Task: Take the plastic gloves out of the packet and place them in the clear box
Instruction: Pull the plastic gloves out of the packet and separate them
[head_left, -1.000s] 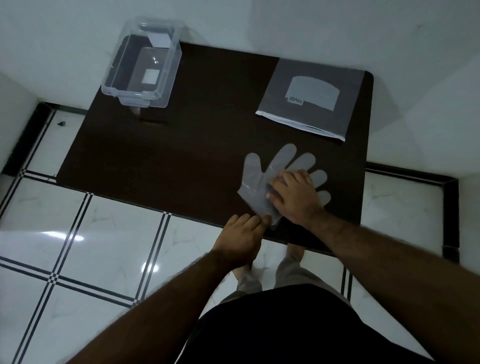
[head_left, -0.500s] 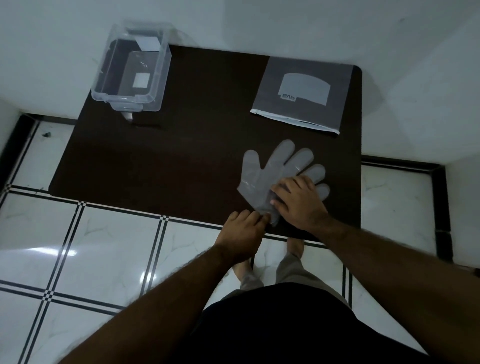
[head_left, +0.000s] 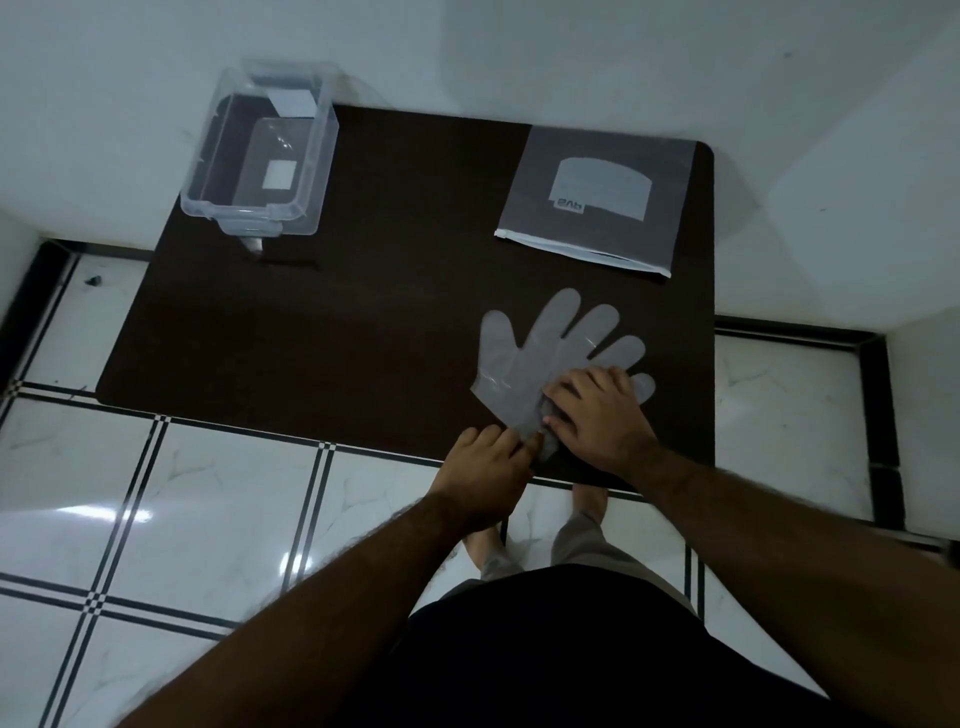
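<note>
A translucent plastic glove lies flat on the dark table, fingers spread and pointing away from me. My right hand presses down on its palm and cuff, fingers bent and gathering the film. My left hand pinches the cuff end at the table's near edge. The grey packet lies at the table's far right, its white opening edge toward me. The clear box stands open at the far left corner with only a white label showing inside.
The table stands against a white wall at the back. White tiled floor with dark stripes lies below and to the left. My feet show under the table's near edge.
My right hand's fingers have curled in and bunched the cuff part of the glove. My left hand keeps its pinch on the cuff. The camera view has shifted slightly.
</note>
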